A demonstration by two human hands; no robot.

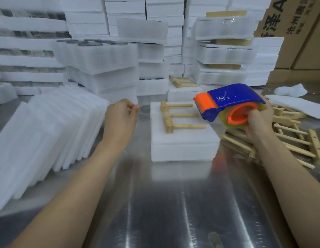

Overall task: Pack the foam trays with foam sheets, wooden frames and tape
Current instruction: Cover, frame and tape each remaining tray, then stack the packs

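Stacks of white foam trays [101, 58] are seen piled high across the background of the head view, with brown cardboard boxes [298, 33] printed in dark characters at the far right. A shiny metal table [164, 203] fills the foreground.

At the left, a row of foam sheets [48, 131] is leaned over on the table, edge against edge. Near the middle, a low foam block [182, 142] is laid flat, and a wooden frame [169, 117] with three dowels pointing right is rested on top of it. A second wooden frame [180, 82] is laid on a foam stack behind. At the right, a loose pile of wooden frames [295, 138] is spread on the table, with a loose foam sheet [298, 106] beyond it.

A blue and orange tape dispenser [232, 101], loaded with a roll of clear tape, is grasped by the right hand [259, 120]. The fingers are hooked into the orange core, and the dispenser is held in the air just right of the foam block, with its orange cutter end pointed left.

The left hand [119, 119] is raised above the table between the foam sheets and the foam block. It is loosely clenched, with the thumb tip set against the forefinger; whether anything thin is pinched there cannot be told.
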